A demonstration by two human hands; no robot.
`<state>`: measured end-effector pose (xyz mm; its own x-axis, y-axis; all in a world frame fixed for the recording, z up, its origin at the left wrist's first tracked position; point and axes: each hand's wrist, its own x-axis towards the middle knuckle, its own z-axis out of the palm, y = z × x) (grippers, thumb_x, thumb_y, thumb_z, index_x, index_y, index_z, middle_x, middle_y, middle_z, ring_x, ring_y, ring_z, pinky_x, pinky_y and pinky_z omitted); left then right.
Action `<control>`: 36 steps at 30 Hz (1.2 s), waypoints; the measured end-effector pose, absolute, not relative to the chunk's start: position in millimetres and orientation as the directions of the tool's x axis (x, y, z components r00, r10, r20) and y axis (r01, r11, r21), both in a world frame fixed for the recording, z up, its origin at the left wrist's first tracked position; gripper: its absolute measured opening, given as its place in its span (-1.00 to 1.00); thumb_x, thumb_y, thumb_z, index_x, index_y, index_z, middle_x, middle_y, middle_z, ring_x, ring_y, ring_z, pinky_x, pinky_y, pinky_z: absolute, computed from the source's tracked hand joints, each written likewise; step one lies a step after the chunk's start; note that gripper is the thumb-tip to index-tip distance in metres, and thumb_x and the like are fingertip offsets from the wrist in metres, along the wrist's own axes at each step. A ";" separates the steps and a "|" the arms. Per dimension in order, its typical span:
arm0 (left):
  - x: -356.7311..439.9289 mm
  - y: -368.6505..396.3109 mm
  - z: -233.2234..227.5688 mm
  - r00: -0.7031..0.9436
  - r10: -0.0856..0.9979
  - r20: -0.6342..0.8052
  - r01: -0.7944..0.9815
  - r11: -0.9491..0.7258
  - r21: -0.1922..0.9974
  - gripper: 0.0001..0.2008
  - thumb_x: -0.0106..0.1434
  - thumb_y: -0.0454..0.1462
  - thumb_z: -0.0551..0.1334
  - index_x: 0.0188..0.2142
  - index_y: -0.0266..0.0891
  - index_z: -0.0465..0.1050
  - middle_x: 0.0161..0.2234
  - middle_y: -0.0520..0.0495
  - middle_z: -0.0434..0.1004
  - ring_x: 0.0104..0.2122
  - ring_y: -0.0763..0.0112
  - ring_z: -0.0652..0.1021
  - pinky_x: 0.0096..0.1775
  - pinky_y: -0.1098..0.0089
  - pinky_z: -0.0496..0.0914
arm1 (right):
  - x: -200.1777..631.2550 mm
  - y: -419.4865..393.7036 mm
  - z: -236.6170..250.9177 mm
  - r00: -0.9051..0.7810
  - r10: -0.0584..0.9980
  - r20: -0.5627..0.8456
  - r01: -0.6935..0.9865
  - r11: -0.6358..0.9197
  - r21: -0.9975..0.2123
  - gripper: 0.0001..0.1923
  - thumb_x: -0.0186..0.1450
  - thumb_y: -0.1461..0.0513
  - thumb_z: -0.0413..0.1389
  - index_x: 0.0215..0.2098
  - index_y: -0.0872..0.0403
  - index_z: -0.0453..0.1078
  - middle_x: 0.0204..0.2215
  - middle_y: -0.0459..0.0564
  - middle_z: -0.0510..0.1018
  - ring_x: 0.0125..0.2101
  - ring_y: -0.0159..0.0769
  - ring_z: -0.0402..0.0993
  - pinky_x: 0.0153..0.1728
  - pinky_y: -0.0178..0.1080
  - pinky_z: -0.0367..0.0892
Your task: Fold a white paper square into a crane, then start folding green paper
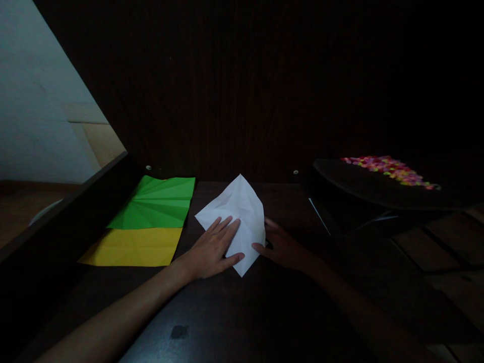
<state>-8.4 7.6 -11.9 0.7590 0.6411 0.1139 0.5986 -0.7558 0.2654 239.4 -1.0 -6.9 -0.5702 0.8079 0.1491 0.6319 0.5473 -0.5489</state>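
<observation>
A creased sheet of white paper (pixel 247 212) lies on the dark tabletop, one corner pointing away from me and one toward me. Its right edge is curved up off the table. My left hand (pixel 212 252) rests flat on the lower left part of the sheet, fingers spread. At the right edge, my right hand (pixel 282 244) has its thumb on top of the paper and its fingers behind the raised edge, so the paper sits between them. Part of the right hand is in shadow.
To the left, a creased green sheet (pixel 162 204) overlaps a yellow sheet (pixel 132 247) beside a low dark side board (pixel 68 201). A tall dark panel (pixel 227 91) stands behind. At the right, a dark rounded object (pixel 340 184) bears a cluster of small colourful pieces (pixel 393 171).
</observation>
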 end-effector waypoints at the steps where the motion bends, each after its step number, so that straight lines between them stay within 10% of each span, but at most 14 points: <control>1: -8.4 7.7 -12.1 0.759 0.641 0.116 0.598 -0.756 0.267 -0.21 0.38 0.11 -0.04 0.38 -0.32 -0.24 0.35 -0.34 -0.01 0.35 0.05 0.02 0.31 0.04 -0.05 | 239.5 -0.9 -7.1 -0.576 0.804 0.146 0.634 0.552 -0.542 -0.69 0.33 0.17 0.09 0.02 0.04 0.44 0.17 0.09 0.40 0.24 0.00 0.15 0.21 0.12 0.15; 20: -8.9 7.5 -12.2 0.746 0.644 0.170 0.595 -0.759 0.265 -0.31 0.34 0.03 0.09 0.33 -0.23 0.02 0.32 -0.27 0.10 0.33 -0.05 0.06 0.25 -0.07 0.06 | 244.2 -1.0 -18.1 -0.640 0.758 0.126 0.664 0.628 -0.406 -0.27 0.15 0.17 0.22 0.27 0.10 0.20 0.24 0.20 0.30 0.33 0.13 -0.09 0.24 0.24 -0.03; 36: -5.3 5.2 -7.2 0.735 0.648 0.199 0.594 -0.757 0.270 -0.51 0.41 -0.08 0.01 0.24 -0.25 0.20 0.28 -0.21 0.21 0.24 0.01 0.24 0.19 0.00 0.18 | 235.0 2.9 -15.7 -0.652 0.733 0.191 0.644 0.669 -0.371 -0.56 0.43 0.17 -0.06 0.26 0.02 0.18 0.23 0.10 0.31 0.34 -0.02 -0.08 0.27 0.17 0.00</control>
